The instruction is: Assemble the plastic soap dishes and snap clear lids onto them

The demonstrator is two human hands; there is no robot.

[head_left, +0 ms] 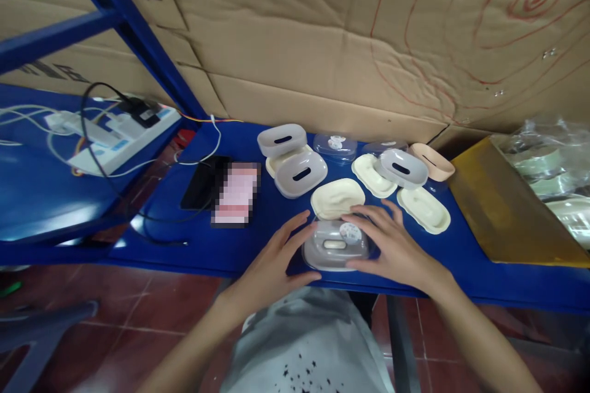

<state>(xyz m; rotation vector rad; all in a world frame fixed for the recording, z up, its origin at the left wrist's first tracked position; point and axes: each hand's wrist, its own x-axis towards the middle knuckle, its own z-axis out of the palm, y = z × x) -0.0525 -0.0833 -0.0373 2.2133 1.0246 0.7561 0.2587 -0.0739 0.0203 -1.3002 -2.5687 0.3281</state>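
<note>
At the front edge of the blue table lies a grey soap dish (pixel 332 258) under a clear lid (pixel 325 231) with a round sticker. My left hand (pixel 281 252) is at its left side, thumb and fingers spread apart. My right hand (pixel 391 245) spans its right end, thumb at the front edge and fingers at the back. Just behind is a cream oval tray (pixel 336 196), partly behind my right fingertips. Farther back are slotted grey dishes (pixel 302 175), another grey dish (pixel 403 169), more cream trays (pixel 424 210) and a peach dish (pixel 433 163).
Clear lids (pixel 335 146) lie at the back against the cardboard wall (pixel 286 43). A phone with a blurred screen (pixel 236 193) and a cable are on the left, near a power strip (pixel 124 141). On the right stand a brown box flap (pixel 511 202) and plastic-wrapped dishes (pixel 548 166).
</note>
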